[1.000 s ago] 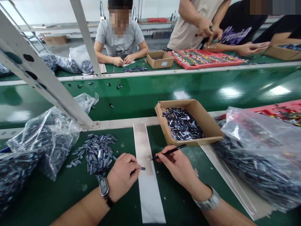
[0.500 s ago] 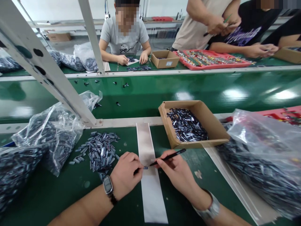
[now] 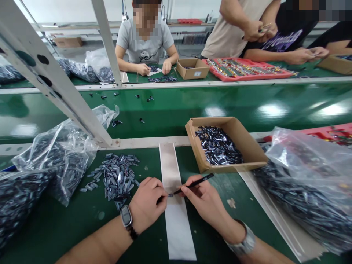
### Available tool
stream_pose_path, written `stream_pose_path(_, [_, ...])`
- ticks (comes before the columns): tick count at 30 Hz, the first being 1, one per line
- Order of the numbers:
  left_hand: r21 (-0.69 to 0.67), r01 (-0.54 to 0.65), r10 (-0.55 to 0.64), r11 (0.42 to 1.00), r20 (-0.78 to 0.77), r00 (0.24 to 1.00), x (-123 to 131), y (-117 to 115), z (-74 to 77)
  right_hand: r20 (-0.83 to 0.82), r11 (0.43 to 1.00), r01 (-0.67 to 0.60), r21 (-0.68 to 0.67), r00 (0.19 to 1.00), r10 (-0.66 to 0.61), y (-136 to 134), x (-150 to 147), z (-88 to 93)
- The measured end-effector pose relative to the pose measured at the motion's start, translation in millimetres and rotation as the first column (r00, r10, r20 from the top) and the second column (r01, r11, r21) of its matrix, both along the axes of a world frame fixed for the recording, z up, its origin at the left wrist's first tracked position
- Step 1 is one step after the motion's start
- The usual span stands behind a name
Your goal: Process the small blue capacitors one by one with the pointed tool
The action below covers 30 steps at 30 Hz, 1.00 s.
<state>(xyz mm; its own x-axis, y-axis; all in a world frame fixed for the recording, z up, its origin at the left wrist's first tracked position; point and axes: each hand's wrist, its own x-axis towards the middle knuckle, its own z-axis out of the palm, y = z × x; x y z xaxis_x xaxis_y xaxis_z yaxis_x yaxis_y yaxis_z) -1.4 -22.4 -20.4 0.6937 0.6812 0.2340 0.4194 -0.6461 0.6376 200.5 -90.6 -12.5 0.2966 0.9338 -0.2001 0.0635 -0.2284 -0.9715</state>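
Over a white strip (image 3: 178, 227), my left hand (image 3: 148, 203) pinches a small dark glossy part (image 3: 170, 195) between thumb and fingertips. My right hand (image 3: 205, 200) is closed like a pen grip round slim black tweezers (image 3: 196, 182). Their tip meets the small part; whether it grips it is too small to tell. Left of my left hand lies a loose pile of similar dark parts (image 3: 119, 178). Beyond my right hand, a cardboard box (image 3: 251, 154) holds many more dark parts (image 3: 217, 146).
Clear plastic bags of dark parts stand at the left (image 3: 63, 154) and right (image 3: 308, 176). A slanting white metal post (image 3: 63, 84) rises at the left. Past the rail runs a green belt (image 3: 170, 113) with scattered parts. Several people work opposite, near a red tray (image 3: 247, 69).
The tweezers have shifted slightly left and tilted a little, with their tip still at the small part. Loose parts on the green belt have drifted right. My left hand is nearly still.
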Motion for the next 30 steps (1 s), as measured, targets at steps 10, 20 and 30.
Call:
stream_pose_path(10, [0.101,0.081,-0.073,0.992,-0.080,0.994,-2,0,1.3,0.026,1.000,-0.010,0.004,1.000,0.010,0,0,0.4])
stream_pose_path(20, [0.220,0.138,-0.065,0.966,-0.312,0.948,-1,-1,10.4,-0.037,0.999,-0.003,0.041,0.999,0.004,-3,4,1.4])
stream_pose_path(30, [0.140,0.179,-0.112,0.974,-0.390,0.914,3,-2,15.6,0.077,0.996,-0.029,0.080,0.997,0.023,-3,0,-0.2])
